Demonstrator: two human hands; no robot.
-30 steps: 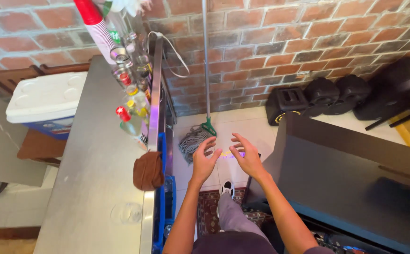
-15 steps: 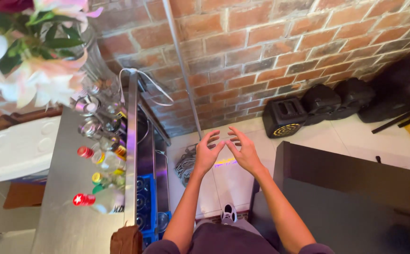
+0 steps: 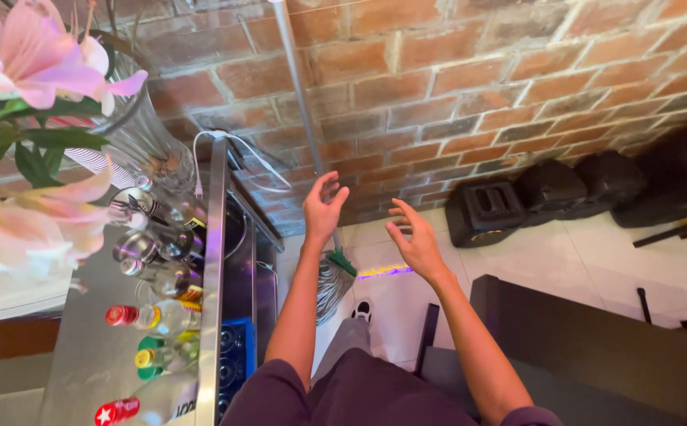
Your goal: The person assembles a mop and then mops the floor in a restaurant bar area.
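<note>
My left hand (image 3: 322,208) is raised in front of me with fingers spread, holding nothing, close to the thin metal handle (image 3: 299,102) of a mop that leans against the brick wall. My right hand (image 3: 413,239) is also open and empty, palm turned toward the left hand, a short way to its right. The mop head (image 3: 332,281) rests on the white tiled floor below both hands. My shoe (image 3: 362,310) shows beneath them.
A steel counter (image 3: 216,260) on the left carries several bottles (image 3: 148,315) and a glass vase (image 3: 140,142) of pink lilies (image 3: 32,71). Black speakers (image 3: 487,211) line the wall base. A dark table (image 3: 596,347) stands at right.
Both hands rose and drew nearer the mop handle, spreading slightly apart. The view moved forward along the counter, bringing the flowers and vase close.
</note>
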